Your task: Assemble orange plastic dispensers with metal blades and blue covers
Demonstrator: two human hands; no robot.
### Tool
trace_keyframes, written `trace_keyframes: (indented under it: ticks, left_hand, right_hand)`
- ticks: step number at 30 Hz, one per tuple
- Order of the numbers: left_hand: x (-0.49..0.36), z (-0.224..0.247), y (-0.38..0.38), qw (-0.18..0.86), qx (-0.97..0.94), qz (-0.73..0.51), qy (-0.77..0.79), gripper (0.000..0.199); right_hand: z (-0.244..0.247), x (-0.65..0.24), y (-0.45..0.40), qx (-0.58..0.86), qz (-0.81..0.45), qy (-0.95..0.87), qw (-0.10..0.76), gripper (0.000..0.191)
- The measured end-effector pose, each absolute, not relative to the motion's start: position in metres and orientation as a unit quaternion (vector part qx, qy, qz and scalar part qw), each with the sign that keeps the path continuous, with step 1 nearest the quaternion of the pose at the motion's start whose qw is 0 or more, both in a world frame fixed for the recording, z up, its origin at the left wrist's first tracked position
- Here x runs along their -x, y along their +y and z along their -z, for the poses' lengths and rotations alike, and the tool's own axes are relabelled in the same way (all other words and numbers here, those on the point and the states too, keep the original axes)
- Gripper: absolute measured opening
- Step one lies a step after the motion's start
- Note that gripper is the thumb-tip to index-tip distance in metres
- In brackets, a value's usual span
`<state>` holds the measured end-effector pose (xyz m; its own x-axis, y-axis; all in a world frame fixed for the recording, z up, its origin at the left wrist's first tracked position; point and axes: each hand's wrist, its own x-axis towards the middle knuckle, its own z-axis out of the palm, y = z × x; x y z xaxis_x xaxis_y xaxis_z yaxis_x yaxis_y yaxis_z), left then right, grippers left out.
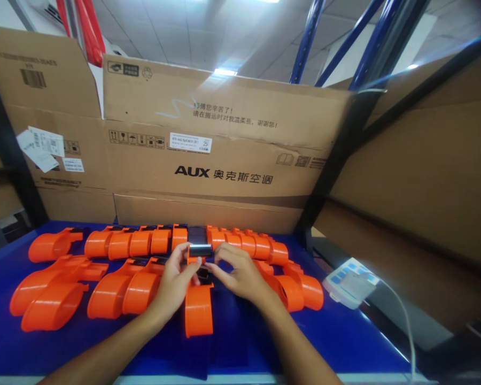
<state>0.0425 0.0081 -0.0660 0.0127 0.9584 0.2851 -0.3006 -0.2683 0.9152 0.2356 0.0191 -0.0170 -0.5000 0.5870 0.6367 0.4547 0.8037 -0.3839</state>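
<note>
In the middle of the head view, my left hand (179,271) is closed on an orange tape dispenser (191,260), thumb in front. A dark strip with a row of fine teeth (200,249) runs along its top, facing up. My right hand (237,271) has thumb and index finger bent together at the dispenser's right end, touching it. Just below the hands is an orange loop (199,311); whether it belongs to the held dispenser I cannot tell, as fingers cover the part between. Behind the hands stands a dark rectangular piece (196,235).
Several orange dispensers stand in a back row (139,243) and front groups left (56,305) and right (304,289) on the blue table (144,347). Cardboard (232,155) walls the back. A pale box (350,283) with a cable lies at the right edge, beside a dark post (324,176).
</note>
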Motion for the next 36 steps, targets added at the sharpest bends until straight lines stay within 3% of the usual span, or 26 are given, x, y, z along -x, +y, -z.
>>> trace_keyframes:
  ticks: [6,13,20,27,36]
  left_hand:
    - [-0.044,0.059,0.005,0.52,-0.482,-0.63,0.317,0.039]
    - [-0.045,0.052,-0.003,0.605,-0.414,-0.607,0.307,0.066]
    - [-0.046,0.047,-0.01,0.678,-0.408,-0.545,0.278,0.063]
    - [-0.048,0.049,-0.011,0.69,-0.452,-0.522,0.218,0.076]
    - [-0.046,0.048,-0.004,0.646,-0.442,-0.565,0.261,0.047]
  right_hand:
    - [0.012,-0.237,0.014,0.294,-0.096,-0.859,0.408,0.017]
    - [0.009,-0.236,0.013,0.332,-0.207,-0.779,0.49,0.016]
    - [0.009,-0.229,0.012,0.309,-0.415,-0.726,0.453,0.036]
    - [0.018,-0.217,0.018,0.32,-0.454,-0.675,0.485,0.04]
    - [0.022,-0.203,0.014,0.322,-0.43,-0.688,0.488,0.037]
